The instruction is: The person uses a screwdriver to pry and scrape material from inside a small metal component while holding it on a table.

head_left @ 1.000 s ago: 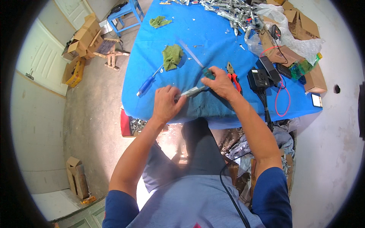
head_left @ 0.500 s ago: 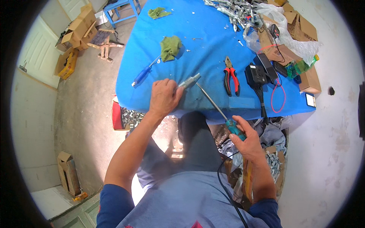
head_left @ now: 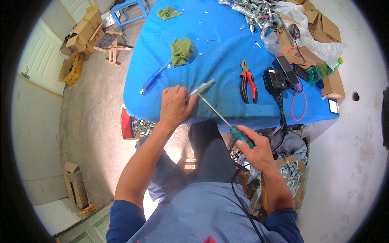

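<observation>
On the near part of the blue-covered table (head_left: 227,52), my left hand (head_left: 175,106) is closed on a grey metal part (head_left: 202,87), whose far end sticks out to the right of my fingers. My right hand (head_left: 256,148) grips the teal handle of a screwdriver (head_left: 240,135). Its long shaft slants up and left, and the tip meets the metal part close to my left thumb. A blue-handled screwdriver (head_left: 150,82) lies left of my left hand. Red-and-black pliers (head_left: 248,83) rest to the right of the metal part.
Green cloths (head_left: 182,51) lie farther back. Black power adapters (head_left: 275,79) with cables and a green bottle (head_left: 324,69) crowd the right side. A heap of metal parts (head_left: 255,14) sits at the far right. Below the table edge are boxes of small metal pieces (head_left: 142,127).
My right hand has moved left and slightly down with the screwdriver. Its tip has shifted from near the metal part's far end to beside my left thumb.
</observation>
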`<state>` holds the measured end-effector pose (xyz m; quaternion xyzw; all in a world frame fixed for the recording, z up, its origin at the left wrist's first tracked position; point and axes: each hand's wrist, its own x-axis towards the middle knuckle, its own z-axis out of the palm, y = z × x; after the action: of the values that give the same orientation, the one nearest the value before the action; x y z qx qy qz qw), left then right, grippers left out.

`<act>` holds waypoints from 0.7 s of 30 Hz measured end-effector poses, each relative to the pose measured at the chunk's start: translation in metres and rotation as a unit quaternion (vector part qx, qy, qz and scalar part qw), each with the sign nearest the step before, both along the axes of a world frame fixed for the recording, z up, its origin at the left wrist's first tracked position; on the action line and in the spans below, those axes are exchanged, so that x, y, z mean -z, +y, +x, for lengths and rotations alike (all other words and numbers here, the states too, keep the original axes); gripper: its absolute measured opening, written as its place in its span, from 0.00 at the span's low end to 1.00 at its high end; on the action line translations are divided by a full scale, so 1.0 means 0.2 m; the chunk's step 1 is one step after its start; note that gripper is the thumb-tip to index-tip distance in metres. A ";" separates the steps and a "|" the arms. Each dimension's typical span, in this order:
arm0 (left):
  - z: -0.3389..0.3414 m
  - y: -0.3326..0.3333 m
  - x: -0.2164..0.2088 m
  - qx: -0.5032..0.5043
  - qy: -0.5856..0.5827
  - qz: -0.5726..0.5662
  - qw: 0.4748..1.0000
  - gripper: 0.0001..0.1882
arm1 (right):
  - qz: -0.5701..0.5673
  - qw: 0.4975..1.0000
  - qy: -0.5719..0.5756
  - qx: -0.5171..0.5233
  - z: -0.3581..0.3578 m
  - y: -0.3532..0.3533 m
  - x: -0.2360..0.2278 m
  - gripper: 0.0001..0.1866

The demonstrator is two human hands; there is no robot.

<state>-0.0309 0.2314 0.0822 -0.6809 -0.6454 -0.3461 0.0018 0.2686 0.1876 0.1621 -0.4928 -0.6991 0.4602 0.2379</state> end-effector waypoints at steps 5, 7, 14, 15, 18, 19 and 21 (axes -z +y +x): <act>0.01 0.01 0.00 -0.004 -0.002 0.023 1.000 0.12 | 0.002 0.999 0.024 0.025 0.01 -0.01 0.01 0.23; 0.01 0.01 0.00 -0.006 0.002 0.033 0.999 0.12 | -0.015 0.999 0.025 0.022 0.03 -0.01 0.02 0.23; 0.02 -0.01 0.00 -0.007 0.001 0.012 1.000 0.12 | -0.009 0.999 0.032 0.015 0.02 0.03 0.06 0.23; 0.02 -0.02 0.00 -0.008 0.001 0.010 1.000 0.12 | -0.014 0.999 0.033 0.014 0.02 0.03 0.06 0.23; 0.02 -0.02 0.00 -0.011 -0.004 0.014 1.000 0.12 | -0.040 0.998 0.045 0.015 0.02 0.05 0.06 0.22; 0.02 -0.02 0.00 -0.009 -0.005 0.013 1.000 0.12 | -0.057 0.997 0.056 0.016 0.03 0.06 0.07 0.22; 0.02 -0.01 0.00 -0.006 -0.006 0.012 1.000 0.12 | -0.082 0.994 0.063 0.016 0.04 0.09 0.07 0.22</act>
<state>-0.0268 0.2287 0.0817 -0.6749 -0.6454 -0.3577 0.0081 0.2769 0.2052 0.1490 -0.4915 -0.6345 0.5425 0.2477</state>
